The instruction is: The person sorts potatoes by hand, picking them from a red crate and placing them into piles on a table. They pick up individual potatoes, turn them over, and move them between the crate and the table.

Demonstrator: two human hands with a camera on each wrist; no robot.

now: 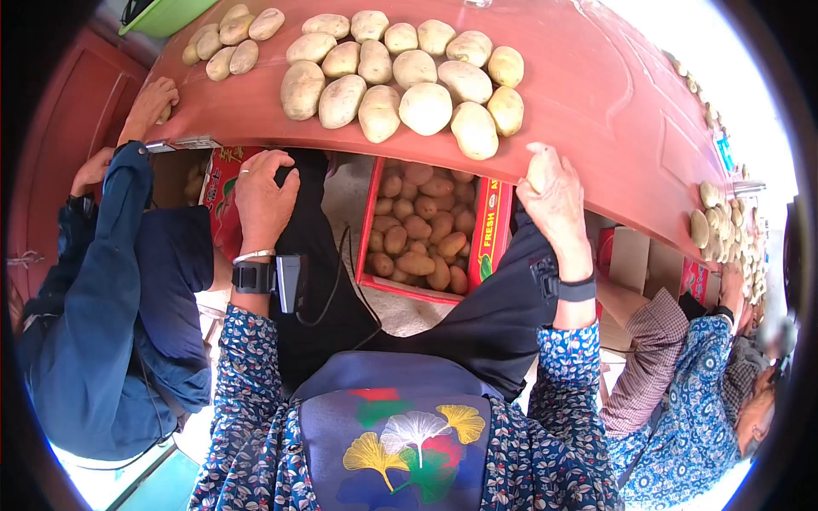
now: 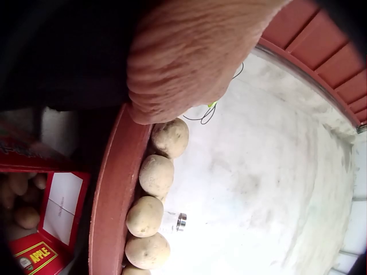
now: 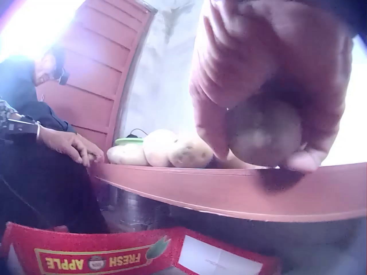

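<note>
My right hand (image 1: 554,196) is at the front edge of the red table (image 1: 596,111). Its fingers and thumb grip a potato (image 3: 266,132), which the right wrist view shows close above the tabletop. My left hand (image 1: 266,200) rests by my dark-trousered knee at the table edge, nothing in its grasp; its wrist fills the top of the left wrist view (image 2: 189,63). Between the hands, on the tabletop, several pale potatoes (image 1: 380,113) lie in close rows. Below the edge, between my legs, stands a red carton (image 1: 487,230) full of potatoes.
A smaller potato group (image 1: 243,57) lies at the table's far left, near a green basin (image 1: 170,15). People sit on both sides; one person's hand (image 1: 152,106) is on the table at left. More potatoes (image 1: 724,226) lie at right. A cable (image 1: 348,272) hangs by my left wrist.
</note>
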